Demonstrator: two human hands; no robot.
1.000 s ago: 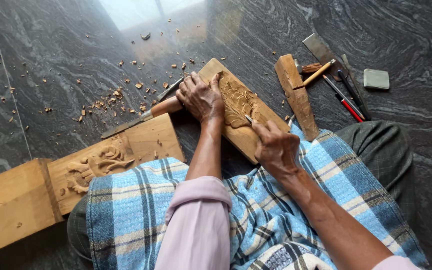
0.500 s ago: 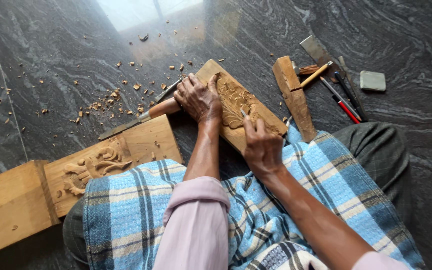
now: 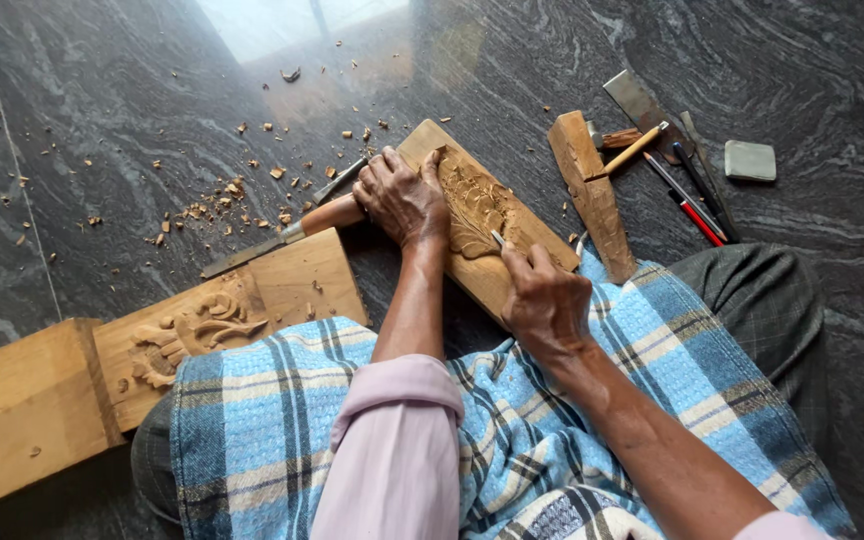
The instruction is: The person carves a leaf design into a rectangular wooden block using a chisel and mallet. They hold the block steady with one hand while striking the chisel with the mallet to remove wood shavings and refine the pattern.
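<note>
My left hand (image 3: 404, 198) lies palm down, fingers curled over the left edge of the carved wooden panel (image 3: 482, 215), gripping it. Just right, my right hand (image 3: 544, 297) is fisted around a small chisel (image 3: 498, 239), tip on the carving. Mallet (image 3: 592, 192) beyond.

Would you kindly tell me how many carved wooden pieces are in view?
2. One carved panel lies under both hands: the left hand steadies it, the right hand works it. A second carved block lies to the left. Others may be hidden.
</note>
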